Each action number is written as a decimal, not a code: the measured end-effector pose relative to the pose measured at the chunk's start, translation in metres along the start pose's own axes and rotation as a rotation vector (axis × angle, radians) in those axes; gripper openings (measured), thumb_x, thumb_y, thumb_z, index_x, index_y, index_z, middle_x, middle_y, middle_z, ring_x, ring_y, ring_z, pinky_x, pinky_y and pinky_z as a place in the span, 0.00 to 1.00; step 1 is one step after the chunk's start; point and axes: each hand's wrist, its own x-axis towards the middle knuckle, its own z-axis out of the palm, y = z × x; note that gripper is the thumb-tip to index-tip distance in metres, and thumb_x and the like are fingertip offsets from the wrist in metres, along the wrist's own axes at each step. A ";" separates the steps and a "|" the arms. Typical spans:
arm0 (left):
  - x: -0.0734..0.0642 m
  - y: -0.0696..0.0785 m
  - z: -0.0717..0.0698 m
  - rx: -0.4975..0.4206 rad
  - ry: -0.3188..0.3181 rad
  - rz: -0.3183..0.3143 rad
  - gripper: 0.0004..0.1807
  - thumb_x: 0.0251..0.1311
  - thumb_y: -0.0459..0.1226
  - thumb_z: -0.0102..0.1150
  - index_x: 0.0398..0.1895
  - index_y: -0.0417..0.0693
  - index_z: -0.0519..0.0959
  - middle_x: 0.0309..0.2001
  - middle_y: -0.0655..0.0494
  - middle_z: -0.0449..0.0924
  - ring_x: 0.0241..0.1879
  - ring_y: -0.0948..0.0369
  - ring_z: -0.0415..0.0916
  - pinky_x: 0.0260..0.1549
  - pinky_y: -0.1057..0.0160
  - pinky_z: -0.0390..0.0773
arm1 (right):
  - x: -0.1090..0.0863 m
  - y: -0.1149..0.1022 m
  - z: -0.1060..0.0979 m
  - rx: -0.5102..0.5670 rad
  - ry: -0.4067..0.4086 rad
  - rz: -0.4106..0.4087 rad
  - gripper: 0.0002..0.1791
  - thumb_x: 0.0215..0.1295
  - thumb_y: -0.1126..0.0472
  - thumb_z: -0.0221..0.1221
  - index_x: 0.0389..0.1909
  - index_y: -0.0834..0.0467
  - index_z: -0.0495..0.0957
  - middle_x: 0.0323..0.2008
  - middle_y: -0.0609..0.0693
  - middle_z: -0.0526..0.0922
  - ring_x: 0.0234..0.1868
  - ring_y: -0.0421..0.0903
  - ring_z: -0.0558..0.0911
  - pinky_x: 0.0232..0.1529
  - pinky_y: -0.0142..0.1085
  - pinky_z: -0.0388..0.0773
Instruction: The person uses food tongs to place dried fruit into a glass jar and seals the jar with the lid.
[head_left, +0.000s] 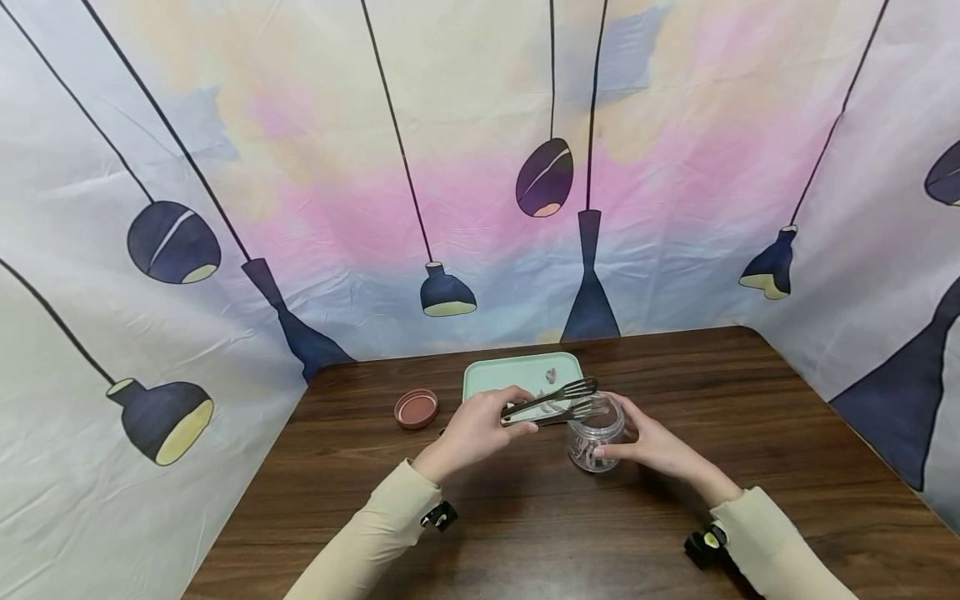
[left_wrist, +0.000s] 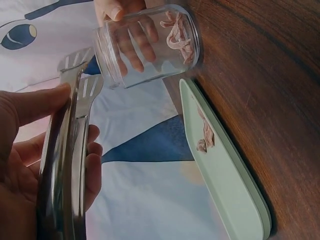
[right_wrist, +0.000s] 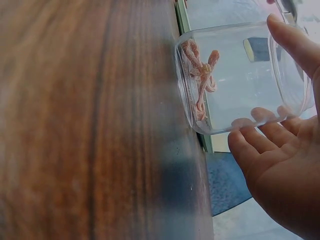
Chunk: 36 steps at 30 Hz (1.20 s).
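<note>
My left hand (head_left: 476, 425) holds a pair of dark metal tongs (head_left: 546, 401) between thumb and fingers. Their two slotted ends stand slightly apart at the mouth of a clear jar (head_left: 581, 454), and I see nothing pinched between them. Thumb and fingers of my right hand (head_left: 660, 448) are around the jar's side, steadying it upright on the table. Several pinkish twisted strips (right_wrist: 202, 75) lie at the jar's bottom. Behind the hands, a pale green tray (head_left: 487, 373) bears a few similar pinkish pieces (left_wrist: 207, 136); my left hand partly hides it in the head view.
A reddish-brown round lid (head_left: 416, 409) lies left of the tray. Everything stands on a dark wooden table (head_left: 352, 500). A cloth printed with hanging lamps (head_left: 480, 208) rises behind the table's far edge.
</note>
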 end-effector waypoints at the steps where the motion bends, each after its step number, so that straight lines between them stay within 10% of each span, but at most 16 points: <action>1: 0.000 0.000 0.000 -0.004 -0.002 0.002 0.21 0.61 0.48 0.70 0.56 0.54 0.82 0.50 0.60 0.85 0.47 0.61 0.82 0.48 0.57 0.79 | 0.000 0.000 0.000 -0.004 0.000 0.001 0.56 0.59 0.48 0.72 0.80 0.54 0.47 0.69 0.69 0.66 0.70 0.70 0.64 0.61 0.59 0.70; 23: 0.010 -0.004 -0.008 -0.063 0.027 -0.001 0.32 0.57 0.51 0.73 0.63 0.50 0.79 0.58 0.57 0.82 0.56 0.58 0.78 0.54 0.54 0.76 | 0.000 0.000 -0.001 -0.003 -0.013 0.052 0.60 0.60 0.47 0.72 0.81 0.59 0.42 0.73 0.73 0.58 0.70 0.72 0.63 0.61 0.60 0.71; 36: 0.033 -0.018 -0.020 -0.167 0.129 -0.112 0.36 0.60 0.54 0.70 0.69 0.53 0.74 0.62 0.54 0.79 0.57 0.53 0.78 0.51 0.50 0.78 | 0.001 0.004 -0.001 0.030 -0.006 -0.012 0.55 0.59 0.50 0.73 0.80 0.52 0.49 0.70 0.68 0.66 0.70 0.71 0.64 0.60 0.60 0.72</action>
